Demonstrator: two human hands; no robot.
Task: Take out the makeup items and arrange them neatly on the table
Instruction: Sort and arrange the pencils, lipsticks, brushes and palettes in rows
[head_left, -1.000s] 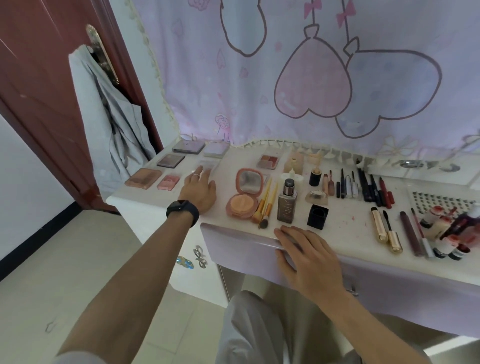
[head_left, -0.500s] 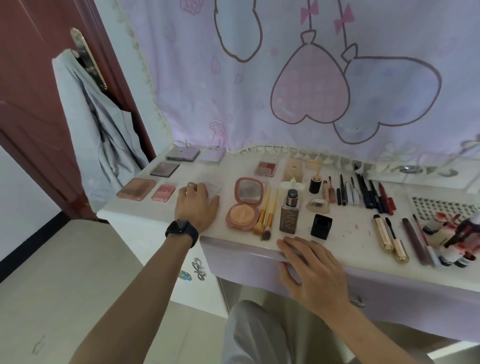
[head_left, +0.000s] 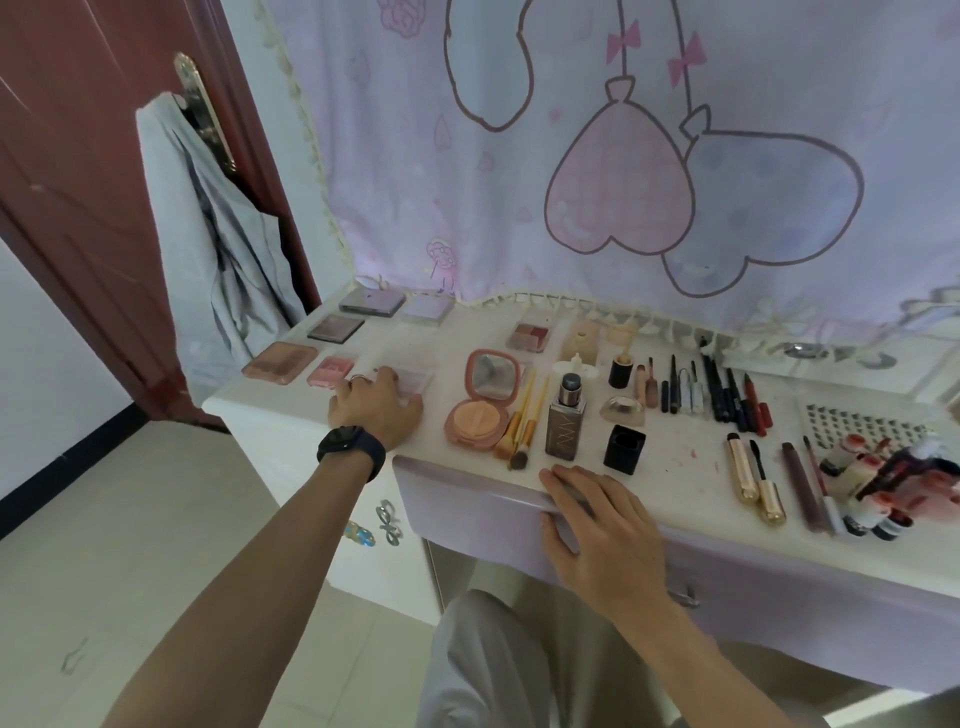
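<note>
Makeup lies in rows on the white dressing table (head_left: 675, 431). My left hand (head_left: 374, 405), with a black watch on the wrist, rests its fingers on a pale see-through palette (head_left: 415, 376) near the left end. To its left sit a small pink blush (head_left: 331, 370) and a brown palette (head_left: 280, 361). An open round pink compact (head_left: 483, 400), gold brushes (head_left: 522, 421), a brown foundation bottle (head_left: 566, 415) and a black cap (head_left: 624, 449) stand between my hands. My right hand (head_left: 597, 530) lies flat on the table's front edge, thumb on the lilac drawer front (head_left: 467, 504).
Pencils and liners (head_left: 727, 395) line up at right, with gold tubes (head_left: 743, 473) and small bottles (head_left: 872, 483) beyond. More palettes (head_left: 371, 301) sit at the back left. A lilac curtain (head_left: 623, 156) hangs behind. A grey garment (head_left: 218, 249) hangs on the red door (head_left: 78, 208).
My left hand has stayed on the pale palette, which now lies a little nearer the front edge. My right hand has not moved. The view has shifted slightly.
</note>
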